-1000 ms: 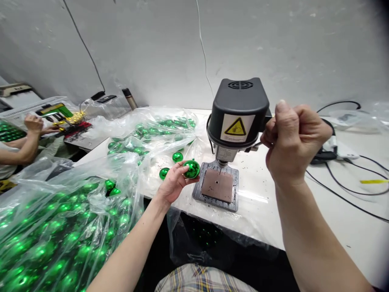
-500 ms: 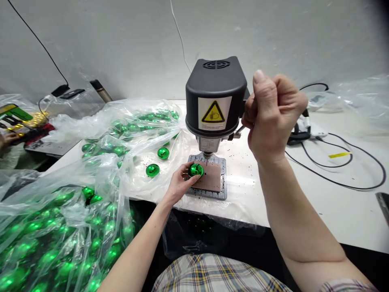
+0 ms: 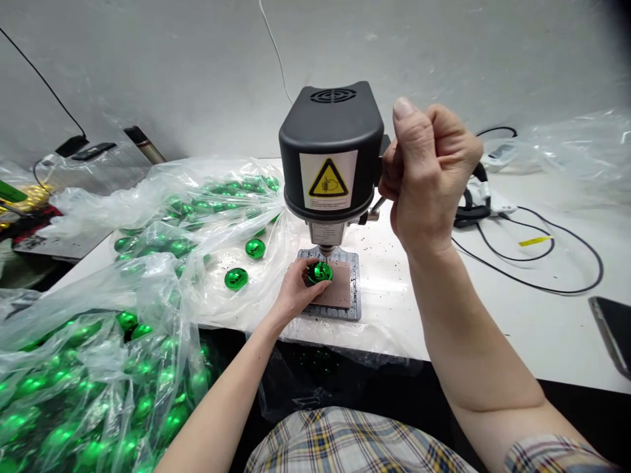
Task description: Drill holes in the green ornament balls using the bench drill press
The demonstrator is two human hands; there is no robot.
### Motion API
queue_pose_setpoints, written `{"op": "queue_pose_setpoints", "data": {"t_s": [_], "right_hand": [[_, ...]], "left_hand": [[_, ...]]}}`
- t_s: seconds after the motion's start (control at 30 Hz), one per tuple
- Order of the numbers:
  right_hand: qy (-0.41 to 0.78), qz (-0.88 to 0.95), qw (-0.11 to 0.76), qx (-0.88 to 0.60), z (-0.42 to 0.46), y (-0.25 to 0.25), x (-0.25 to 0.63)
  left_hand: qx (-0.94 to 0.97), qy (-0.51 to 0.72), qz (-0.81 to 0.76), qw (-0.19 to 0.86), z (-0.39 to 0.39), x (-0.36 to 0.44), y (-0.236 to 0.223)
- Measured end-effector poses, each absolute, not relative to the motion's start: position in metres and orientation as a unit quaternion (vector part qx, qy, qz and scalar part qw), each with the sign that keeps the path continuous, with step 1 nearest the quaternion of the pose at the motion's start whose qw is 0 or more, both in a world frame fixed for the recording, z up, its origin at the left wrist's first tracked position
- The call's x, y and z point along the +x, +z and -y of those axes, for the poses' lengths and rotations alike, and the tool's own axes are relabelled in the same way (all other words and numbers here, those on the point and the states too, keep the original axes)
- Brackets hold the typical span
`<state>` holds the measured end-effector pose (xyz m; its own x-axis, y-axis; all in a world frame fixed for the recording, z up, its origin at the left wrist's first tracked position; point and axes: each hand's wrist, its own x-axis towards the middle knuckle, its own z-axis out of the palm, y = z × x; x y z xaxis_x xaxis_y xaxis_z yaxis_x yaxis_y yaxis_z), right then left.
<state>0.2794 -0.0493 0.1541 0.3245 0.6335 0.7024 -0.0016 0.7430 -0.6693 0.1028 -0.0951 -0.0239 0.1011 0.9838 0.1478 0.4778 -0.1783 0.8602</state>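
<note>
Between the thumb and fingers of my left hand (image 3: 296,289) is a shiny green bauble (image 3: 323,270), which looks like a cut-open cup. It rests at the brown board (image 3: 341,293) on the grey slotted base (image 3: 355,309) of a small black drill press (image 3: 331,131). The thin drill bit points down at the bauble; whether it touches cannot be made out. Raised beside the motor housing, my right hand (image 3: 434,177) is closed around the press's feed lever (image 3: 378,205), with its grip hidden in my fist. Two more green baubles, one (image 3: 236,279) nearer and one (image 3: 255,247) farther, lie left of the press.
Clear plastic bags full of green baubles lie on the table (image 3: 172,203) and at lower left (image 3: 98,394). Dark shavings dot the white table (image 3: 394,295). On the right are a looping black cable (image 3: 586,289), a headset (image 3: 473,207) and a phone (image 3: 614,335).
My left hand has slid the bauble rightward across the board, to under the drill bit. My right hand keeps its hold on the lever. The whole view has shifted slightly right.
</note>
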Motion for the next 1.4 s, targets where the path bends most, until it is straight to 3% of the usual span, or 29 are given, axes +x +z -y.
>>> {"op": "queue_pose_setpoints", "data": {"t_s": [0.67,1.0,1.4], "right_hand": [[0.212,0.536,0.79,-0.208,0.043,0.151,0.278],[0.196,0.553,0.782,-0.21,0.044,0.149,0.28],[0.142,0.568,0.779,-0.223,0.073,0.138,0.276]], "left_hand": [[0.704,0.451,-0.51,0.2,0.099,0.123,-0.057],[0.681,0.437,-0.497,0.312,0.094,0.106,-0.057],[0.652,0.442,-0.503,0.355,0.09,0.105,-0.063]]}}
